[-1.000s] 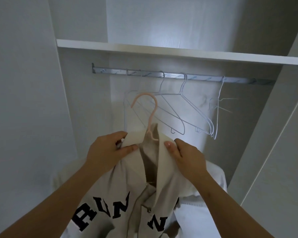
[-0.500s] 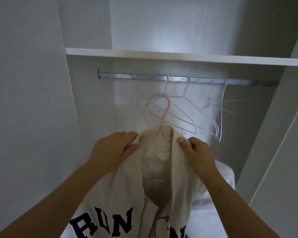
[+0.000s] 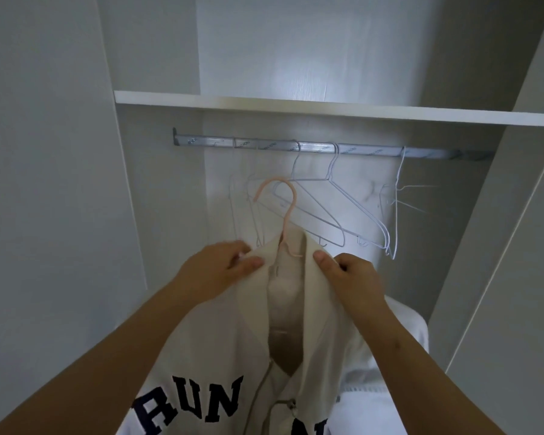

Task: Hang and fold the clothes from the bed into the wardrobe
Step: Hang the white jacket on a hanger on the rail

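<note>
You're facing the open wardrobe (image 3: 164, 199), w/ its shelf (image 3: 327, 109) across the top & the metal rail (image 3: 314, 149) just under it. The cream zip jacket (image 3: 208, 350) w/ dark "RUN" lettering, the task item in hand, is up in front of you, below the rail & not yet on it. A pale bundle of fabric (image 3: 402, 340) sits low behind it on the right; can't tell what it is. Your left hand (image 3: 214, 271) pinches the left side of the collar, thumb on the front & fingers curled behind the cloth. Your right hand (image 3: 352, 281) does the same on the right side, thumb pressed on the collar edge. So both hands are closed on the jacket, one either side of the neck opening. A few white wire hangers (image 3: 310, 179) hang bare on the rail, bunched mid to right. The pink hanger (image 3: 294, 196) is inside the jacket & its hook sticks up out of the collar, near the wire ones but below the rail. Looks like you're at the hang step for this item: garment's on its hanger, only the hook-up is left. Next move prob. needs a lift so the hook clears the rail, then a drop onto it; the free stretch left of the wire hangers seems best. Watch the hook doesn't snag a wire hanger, & that the shoulders don't slip off as you let go.
</note>
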{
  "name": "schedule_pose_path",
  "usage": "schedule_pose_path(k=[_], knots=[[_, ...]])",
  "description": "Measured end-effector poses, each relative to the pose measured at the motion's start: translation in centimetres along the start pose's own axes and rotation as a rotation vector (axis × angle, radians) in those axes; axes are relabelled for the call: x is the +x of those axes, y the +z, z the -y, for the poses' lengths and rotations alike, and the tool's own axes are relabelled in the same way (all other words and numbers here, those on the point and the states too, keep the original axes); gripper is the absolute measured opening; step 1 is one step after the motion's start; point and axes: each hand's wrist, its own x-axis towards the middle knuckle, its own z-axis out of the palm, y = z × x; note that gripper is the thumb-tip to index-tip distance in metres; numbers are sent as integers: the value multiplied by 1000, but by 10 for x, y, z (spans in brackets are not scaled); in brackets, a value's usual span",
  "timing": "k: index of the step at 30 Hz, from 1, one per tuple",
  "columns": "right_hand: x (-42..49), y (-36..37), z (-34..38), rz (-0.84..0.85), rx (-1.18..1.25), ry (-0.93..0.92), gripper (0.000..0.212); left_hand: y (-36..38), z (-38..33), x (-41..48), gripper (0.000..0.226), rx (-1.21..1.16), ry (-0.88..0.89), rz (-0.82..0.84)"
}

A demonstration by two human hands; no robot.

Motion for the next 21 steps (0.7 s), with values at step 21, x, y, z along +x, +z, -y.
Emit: schedule_pose_path(k=[21], knots=[[10,17,6,414,321,302,55,34,6,6,17,-168,-334,-388]])
